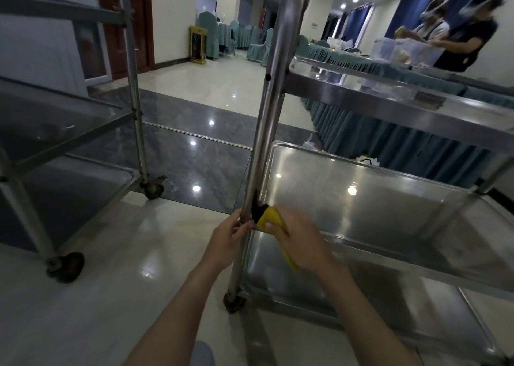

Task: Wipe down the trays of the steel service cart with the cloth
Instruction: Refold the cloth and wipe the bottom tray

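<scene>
Looks like the left hand (228, 233) is curled around the cart's corner post (268, 121), probably to keep the cart from rolling while the wiping happens. Right beside that post, the right hand (297, 240) presses a yellow cloth (268, 217) onto the near corner of the middle tray (375, 199), fingers curled over it. The top and bottom trays aren't being touched.

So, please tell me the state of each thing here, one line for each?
left hand: grips the cart post
right hand: holds the yellow cloth, at the middle tray corner
bottom tray: bare
second cart: untouched
</scene>
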